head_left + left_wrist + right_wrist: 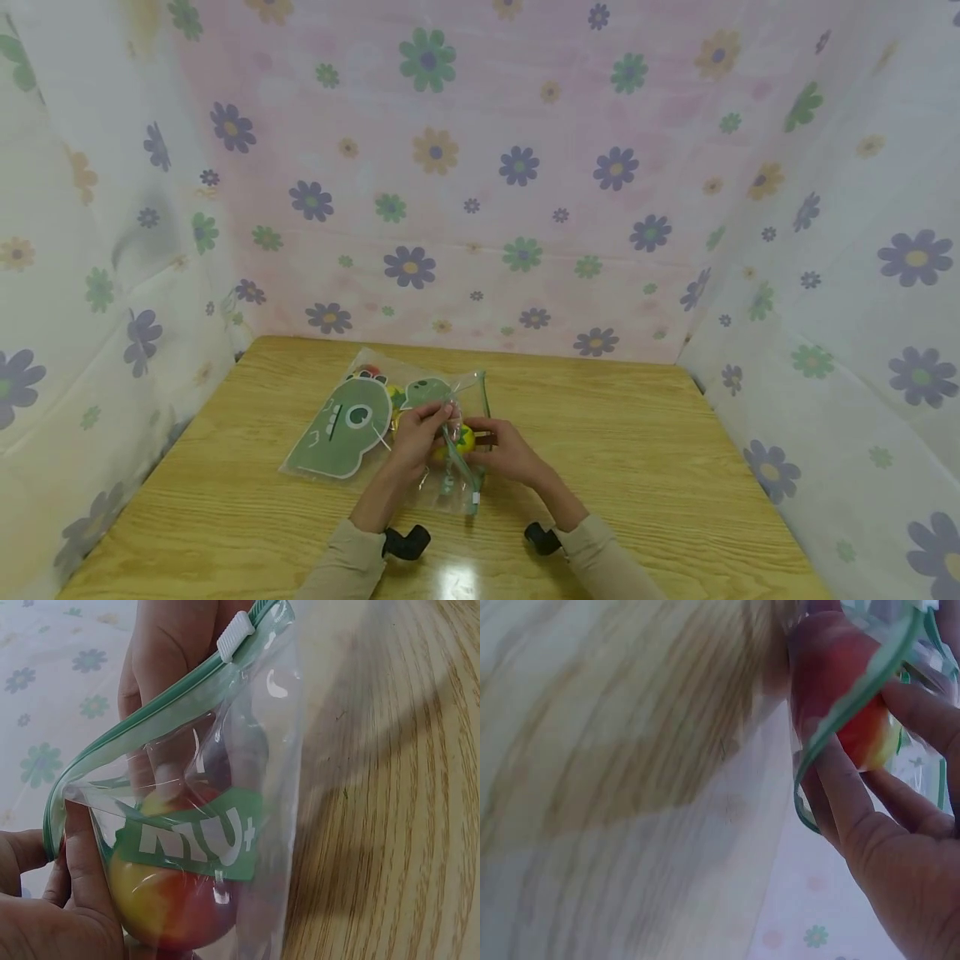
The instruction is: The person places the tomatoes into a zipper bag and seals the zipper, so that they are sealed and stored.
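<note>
A clear zip bag point(442, 502) with a green dinosaur print lies on the table, its green-edged mouth spread apart toward the right. My left hand point(415, 435) pinches the bag at the rim of the mouth. My right hand point(512, 452) reaches inside the mouth, and its fingers curl round a red-and-yellow toy fruit point(836, 675) with a green leafy top. Through the plastic in the left wrist view, the fruit point(161, 904) shows behind a green label. A white zip slider point(236, 636) sits on the green zip strip.
Further toys, one red point(369, 369) and some yellow, show through the left part of the bag. The wooden table point(600, 433) runs back to flower-print curtains point(480, 167) on three sides. Black straps with blocky pieces point(407, 542) sit at both wrists.
</note>
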`<action>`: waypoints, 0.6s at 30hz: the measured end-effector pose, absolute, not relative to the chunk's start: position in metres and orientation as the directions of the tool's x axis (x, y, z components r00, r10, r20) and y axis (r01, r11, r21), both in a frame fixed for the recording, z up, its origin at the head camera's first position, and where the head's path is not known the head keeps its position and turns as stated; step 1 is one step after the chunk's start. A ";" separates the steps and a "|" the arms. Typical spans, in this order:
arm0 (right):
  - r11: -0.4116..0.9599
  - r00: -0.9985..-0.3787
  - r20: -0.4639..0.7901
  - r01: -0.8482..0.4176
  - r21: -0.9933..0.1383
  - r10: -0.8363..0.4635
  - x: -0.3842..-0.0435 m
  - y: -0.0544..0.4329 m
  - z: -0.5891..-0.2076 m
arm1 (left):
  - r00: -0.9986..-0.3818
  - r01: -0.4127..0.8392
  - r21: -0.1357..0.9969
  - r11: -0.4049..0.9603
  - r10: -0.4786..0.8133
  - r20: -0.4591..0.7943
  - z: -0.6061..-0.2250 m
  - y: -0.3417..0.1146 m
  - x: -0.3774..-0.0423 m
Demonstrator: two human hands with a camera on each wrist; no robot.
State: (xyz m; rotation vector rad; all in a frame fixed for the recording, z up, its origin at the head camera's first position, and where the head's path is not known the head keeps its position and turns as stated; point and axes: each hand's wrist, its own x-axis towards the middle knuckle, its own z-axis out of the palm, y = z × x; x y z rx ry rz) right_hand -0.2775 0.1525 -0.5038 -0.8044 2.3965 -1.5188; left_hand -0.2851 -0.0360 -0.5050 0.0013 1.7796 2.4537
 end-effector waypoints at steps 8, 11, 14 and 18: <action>0.309 -0.833 0.157 -0.363 -0.879 -0.531 -0.281 0.145 -0.510 | -0.994 -0.073 0.952 -0.296 0.097 -0.046 -0.502 -0.038 -0.286; 0.308 -0.833 0.162 -0.366 -0.878 -0.529 -0.281 0.144 -0.511 | -0.994 -0.082 0.949 -0.305 0.096 -0.055 -0.501 -0.038 -0.286; 0.311 -0.835 0.162 -0.366 -0.877 -0.527 -0.281 0.143 -0.511 | -0.994 -0.086 0.949 -0.304 0.091 -0.061 -0.500 -0.038 -0.285; 0.322 -0.840 0.145 -0.352 -0.879 -0.522 -0.279 0.143 -0.510 | -0.994 -0.094 0.950 -0.298 0.084 -0.073 -0.498 -0.038 -0.284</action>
